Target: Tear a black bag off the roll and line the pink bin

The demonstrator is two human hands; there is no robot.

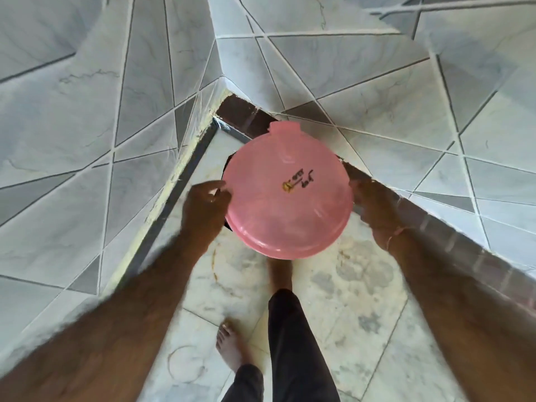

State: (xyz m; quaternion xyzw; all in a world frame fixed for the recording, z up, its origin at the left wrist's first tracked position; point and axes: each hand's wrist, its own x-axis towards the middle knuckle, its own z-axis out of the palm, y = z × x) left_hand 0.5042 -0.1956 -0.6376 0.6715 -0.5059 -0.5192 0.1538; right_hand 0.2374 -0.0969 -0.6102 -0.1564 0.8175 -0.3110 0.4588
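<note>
Nearest: two bare feet and dark trouser legs (293,343) on the marble floor (348,300), just this side of the pink bin (288,195). Bin stands in the tiled corner, its round lid on, small sticker and scribbled marks on top. A sliver of black shows under the lid's left edge. Left hand (204,207) at the lid's left rim, fingers loosely curled, blurred; grip unclear. Right hand (374,210) at the right rim, fingers bent downward; cannot tell whether it holds anything. Beyond the bin, grey-white tiled walls (362,76) meet.

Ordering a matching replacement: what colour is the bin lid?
Pink lid, with small dark writing near its middle; head view.
</note>
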